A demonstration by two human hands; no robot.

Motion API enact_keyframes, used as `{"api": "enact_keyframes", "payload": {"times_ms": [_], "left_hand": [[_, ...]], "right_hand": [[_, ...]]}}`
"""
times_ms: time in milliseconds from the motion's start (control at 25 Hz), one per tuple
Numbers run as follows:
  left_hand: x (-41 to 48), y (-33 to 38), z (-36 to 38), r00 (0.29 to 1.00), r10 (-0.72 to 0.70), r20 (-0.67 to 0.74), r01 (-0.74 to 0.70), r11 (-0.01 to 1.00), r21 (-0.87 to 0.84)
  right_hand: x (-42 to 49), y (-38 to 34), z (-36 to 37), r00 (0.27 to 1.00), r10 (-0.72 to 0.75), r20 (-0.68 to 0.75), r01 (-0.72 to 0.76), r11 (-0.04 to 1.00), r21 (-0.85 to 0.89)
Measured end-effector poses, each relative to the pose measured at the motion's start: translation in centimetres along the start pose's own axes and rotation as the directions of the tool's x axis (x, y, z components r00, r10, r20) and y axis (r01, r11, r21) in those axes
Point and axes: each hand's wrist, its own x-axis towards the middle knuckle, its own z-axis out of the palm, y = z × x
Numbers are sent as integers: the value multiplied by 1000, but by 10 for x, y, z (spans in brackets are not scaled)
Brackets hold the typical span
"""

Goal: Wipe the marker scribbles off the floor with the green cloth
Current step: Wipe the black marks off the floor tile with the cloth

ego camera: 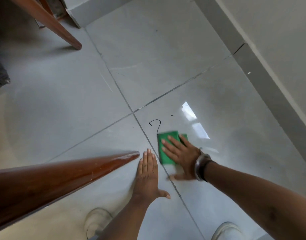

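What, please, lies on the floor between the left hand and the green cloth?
In the head view, only a dark grout line runs between the left hand and the green cloth; otherwise bare tile.

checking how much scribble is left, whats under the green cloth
The right hand presses the green cloth flat on the floor tile. A black marker scribble runs to its top edge; any ink beneath is covered.

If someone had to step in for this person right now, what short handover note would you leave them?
Right hand: flat on the green cloth, pressing it to the floor.
Left hand: empty, palm down on the floor beside the wooden furniture leg.
Marker scribble: a black hook-shaped line just beyond the cloth, its lower end at the cloth's edge; a tiny black dash lies farther out.
Left: wipe both marks; any ink under the cloth cannot be seen.
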Motion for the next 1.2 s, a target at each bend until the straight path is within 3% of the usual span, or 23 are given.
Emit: {"api": "enact_keyframes", "payload": {"times_ms": [80, 120, 160, 240, 280, 320, 400, 520, 600, 680, 720, 760, 840, 920, 960, 1000, 1040, 1120, 1160, 1200], "left_hand": [[0, 1, 0, 1000, -4, 0, 4, 1000, -1], [-1, 1, 0, 1000, -10, -3, 10, 1000, 0], [0, 0, -1, 1000, -7, -9, 7, 1000, 3], [-2, 0, 1, 1000, 0, -10, 0, 1000, 7], [-3, 0, 2, 1000, -7, -10, 7, 1000, 4], [-5, 1, 2, 1000, -20, -5, 20, 1000, -3], [-10, 2, 3, 999, -48, -10, 48, 999, -22], [-18, 4, 9, 998, -61, -2, 61, 995, -74], [-18, 2, 12, 999, -37, -38, 35, 998, -61], [-16, 2, 15, 998, -23, -50, 21, 999, -43], [-16, 2, 15, 999, -21, -49, 19, 999, -40], [-16, 3, 15, 999, -23, -31, 21, 999, -41], [-16, 3, 15, 999, -33, -37, 32, 999, -32], [-15, 4, 16, 998, -44, -48, 42, 999, -32], [-14, 4, 16, 997, -46, -57, 44, 998, -34], [-14, 3, 15, 997, -40, -68, 38, 999, -31], [-14, 3, 15, 997, -33, -72, 32, 999, -25], [-16, 3, 14, 998, -40, -46, 39, 999, -26], [-15, 4, 14, 998, -48, -35, 47, 999, -23], [-16, 5, 14, 998, -56, -29, 55, 998, -20]], "right_hand": [[-40, 11, 16, 990, -140, -25, 139, 990, -17], [-42, 21, 19, 995, -58, -84, 59, 998, 12], [-33, 31, 12, 986, 113, -120, -105, 992, 72], [15, 46, -18, 868, 475, -143, -429, 864, 264], [39, 44, -34, 846, 525, -93, -477, 823, 310], [54, 37, -42, 874, 483, -55, -448, 845, 292], [55, 22, -38, 977, 199, -76, -186, 970, 154], [6, 36, -16, 981, -181, -70, 180, 983, -31], [5, 63, -18, 990, -85, -113, 78, 994, -71], [43, 78, -42, 957, 244, -159, -234, 969, 75], [63, 71, -54, 938, 323, -128, -305, 941, 143], [76, 56, -58, 950, 297, -102, -281, 949, 142], [76, 23, -48, 996, 36, -85, -32, 998, 45], [47, 26, -35, 965, -258, -49, 256, 966, -44], [38, 40, -31, 953, -298, -55, 295, 954, -60], [36, 53, -31, 975, -208, -77, 205, 978, -51], [41, 65, -37, 994, -23, -108, 22, 1000, -13], [70, 71, -56, 931, 335, -145, -311, 936, 166], [85, 61, -64, 919, 373, -126, -339, 912, 230], [93, 46, -66, 938, 323, -122, -292, 931, 221]]}}
